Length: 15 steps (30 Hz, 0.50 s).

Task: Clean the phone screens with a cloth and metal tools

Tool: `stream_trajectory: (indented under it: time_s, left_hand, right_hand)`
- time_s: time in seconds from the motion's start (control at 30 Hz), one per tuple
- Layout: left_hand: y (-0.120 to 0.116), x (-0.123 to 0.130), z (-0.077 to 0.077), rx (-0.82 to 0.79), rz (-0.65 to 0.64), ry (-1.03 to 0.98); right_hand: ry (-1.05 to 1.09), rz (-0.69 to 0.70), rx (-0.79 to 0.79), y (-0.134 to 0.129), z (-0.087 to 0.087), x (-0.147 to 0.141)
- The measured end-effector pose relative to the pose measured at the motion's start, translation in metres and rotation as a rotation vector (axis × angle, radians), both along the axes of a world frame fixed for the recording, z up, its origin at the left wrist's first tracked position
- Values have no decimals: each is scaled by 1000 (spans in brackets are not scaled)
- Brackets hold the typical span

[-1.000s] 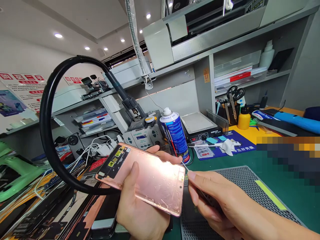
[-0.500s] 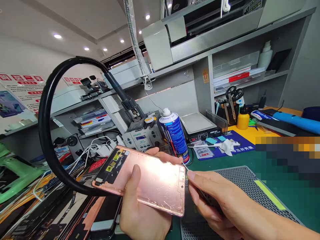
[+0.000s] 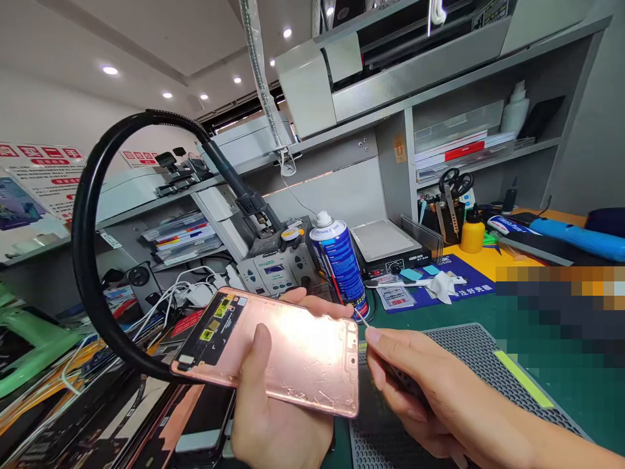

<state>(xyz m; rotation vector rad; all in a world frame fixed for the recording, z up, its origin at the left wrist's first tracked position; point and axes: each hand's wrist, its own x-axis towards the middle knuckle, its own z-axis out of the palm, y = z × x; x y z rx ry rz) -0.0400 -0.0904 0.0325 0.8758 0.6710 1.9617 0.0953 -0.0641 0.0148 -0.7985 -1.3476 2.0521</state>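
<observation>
A rose-gold phone frame lies tilted across my left hand, thumb over its inner face and fingers along the far edge. At its left end is a black section with yellow-edged parts. Bright light glares off the metal near the right end. My right hand pinches a thin metal tool, its tip close to the frame's upper right corner; whether they touch is unclear. The handle is mostly hidden by my fingers.
A blue spray can stands behind the phone frame. A grey perforated mat lies under my right hand. Left are a black hose and stacked phone parts. Behind are a heating plate and a yellow bottle.
The phone frame and my left hand have shifted slightly left in view, and the frame's left end sits a little further left. The right hand keeps its pinch on the tool.
</observation>
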Motion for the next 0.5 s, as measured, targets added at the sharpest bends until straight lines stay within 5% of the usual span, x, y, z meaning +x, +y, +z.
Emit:
stream_trajectory:
  time_s: [0.27, 0.5]
  left_hand:
    - [-2, -2, 2, -21, -62, -9]
    - [-2, -5, 4, -48, -86, -23]
  right_hand:
    - [55, -194, 33, 6, -3, 0]
    - [-51, -117, 190, 11, 2, 11]
